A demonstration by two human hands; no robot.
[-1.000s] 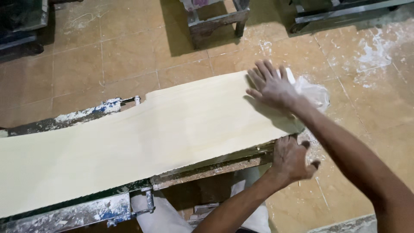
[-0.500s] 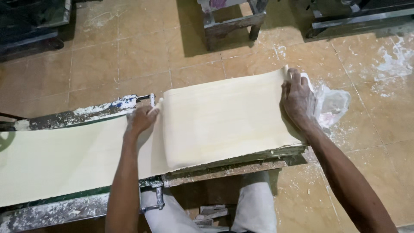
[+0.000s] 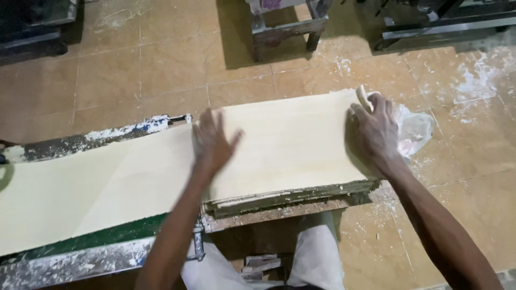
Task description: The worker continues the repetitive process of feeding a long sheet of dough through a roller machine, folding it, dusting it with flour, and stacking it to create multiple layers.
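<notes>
A long pale sheet of thin wood veneer (image 3: 285,145) lies across a stack of similar sheets (image 3: 279,200) on a paint-spattered bench (image 3: 75,263). My left hand (image 3: 210,144) presses flat on the sheet near its middle, fingers spread. At the sheet's far right corner my right hand (image 3: 373,129) lies on top, its fingers curled over the edge. The sheet's left part (image 3: 80,188) runs on over a green surface (image 3: 129,231).
A crumpled clear plastic bag (image 3: 414,131) lies on the tiled floor just right of my right hand. A small worn stool (image 3: 287,27) stands beyond the bench. Dark machine frames sit at the top right (image 3: 446,21) and top left (image 3: 32,27). My pale trousers (image 3: 317,258) show below.
My left hand has slid right along the sheet toward its middle. My right hand stays at the right corner. The view has shifted slightly.
</notes>
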